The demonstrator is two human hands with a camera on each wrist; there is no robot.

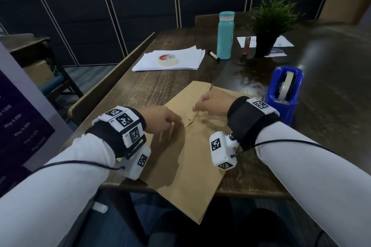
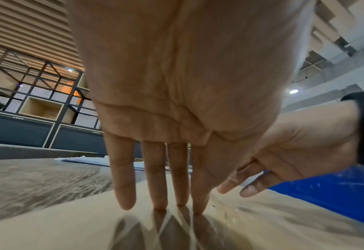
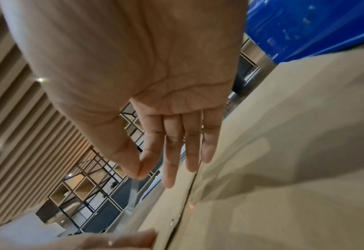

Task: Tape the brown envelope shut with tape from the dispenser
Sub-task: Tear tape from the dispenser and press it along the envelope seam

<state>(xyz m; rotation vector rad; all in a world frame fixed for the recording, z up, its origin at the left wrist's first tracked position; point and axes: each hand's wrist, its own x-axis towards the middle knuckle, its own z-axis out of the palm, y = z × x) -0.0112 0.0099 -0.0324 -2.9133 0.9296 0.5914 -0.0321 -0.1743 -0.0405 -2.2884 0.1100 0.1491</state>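
Observation:
A brown envelope [image 1: 186, 156] [image 2: 69, 219] [image 3: 283, 169] lies on the dark wooden table, its near corner hanging over the front edge. My left hand [image 1: 166, 120] [image 2: 155, 186] has straight fingers whose tips press down on the envelope by the flap's point. My right hand [image 1: 208, 103] [image 2: 294, 152] [image 3: 140, 169] hovers just right of it, thumb and index finger pinching one end of a clear tape strip [image 3: 134, 191]. The strip runs down to a left fingertip [image 3: 123, 240] at the flap's edge. The blue tape dispenser [image 1: 283, 94] [image 2: 326, 194] [image 3: 305, 25] stands just right of the envelope.
A roll of masking tape [image 1: 168, 59] sits on a stack of white papers [image 1: 188, 60] behind the envelope. Further back stand a teal bottle [image 1: 225, 35], a marker [image 1: 214, 55] and a potted plant [image 1: 271, 24]. A chair back runs along the table's left side.

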